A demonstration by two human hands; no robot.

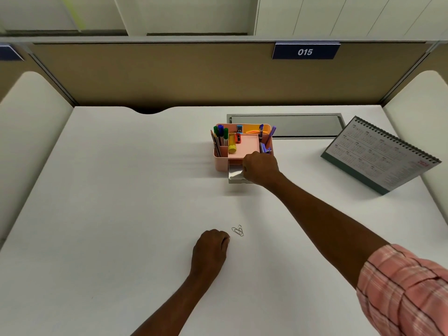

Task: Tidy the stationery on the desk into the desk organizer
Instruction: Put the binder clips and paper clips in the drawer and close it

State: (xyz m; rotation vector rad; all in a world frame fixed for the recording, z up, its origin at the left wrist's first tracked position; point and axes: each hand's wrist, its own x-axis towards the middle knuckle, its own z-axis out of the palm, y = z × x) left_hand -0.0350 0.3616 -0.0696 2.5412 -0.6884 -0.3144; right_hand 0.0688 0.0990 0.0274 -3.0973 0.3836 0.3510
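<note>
A pink desk organizer (221, 163) stands on the white desk (121, 202), holding pens, pencils, a yellow glue stick, a red sharpener and a blue clip. Its clear drawer (234, 177) is pulled out at the front. My right hand (260, 169) is closed over the drawer's right part, covering what lies inside. A few metal paper clips (238, 230) lie loose on the desk near me. My left hand (211, 248) rests as a fist on the desk just left of the clips, apart from them.
A desk calendar (380, 156) stands at the right. A grey cable hatch (303, 124) lies behind the organizer. Tan partition walls and white side panels enclose the desk.
</note>
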